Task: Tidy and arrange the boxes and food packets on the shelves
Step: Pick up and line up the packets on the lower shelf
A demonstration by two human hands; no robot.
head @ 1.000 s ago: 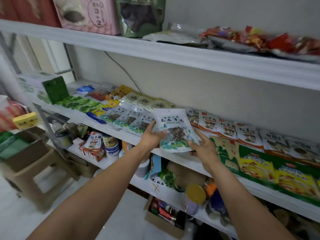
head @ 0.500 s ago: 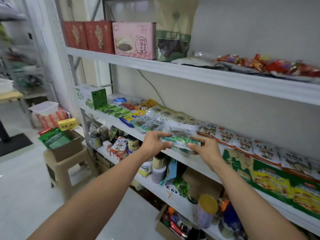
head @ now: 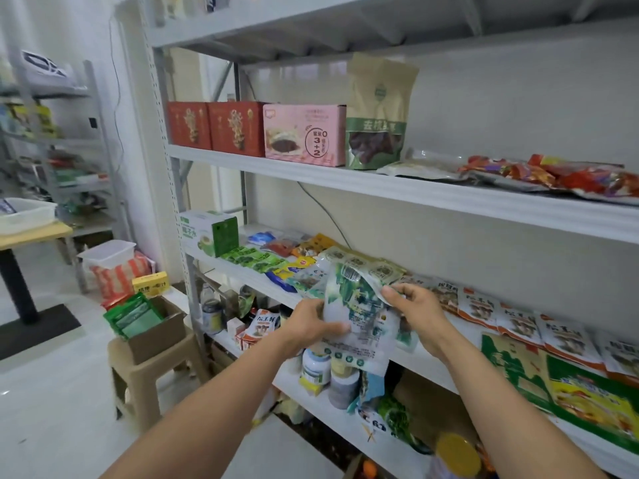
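Both hands hold the green and white packet (head: 356, 319), left hand (head: 307, 328) gripping, right hand (head: 413, 314) pinching; lay it flat, just beyond them, on the shelf (head: 415, 363).

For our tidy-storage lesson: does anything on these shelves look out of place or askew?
Yes. The red packets on the upper shelf lie in a loose heap, unlike the neat row of boxes left of them. The green-and-yellow packets on the middle shelf overhang its front edge.
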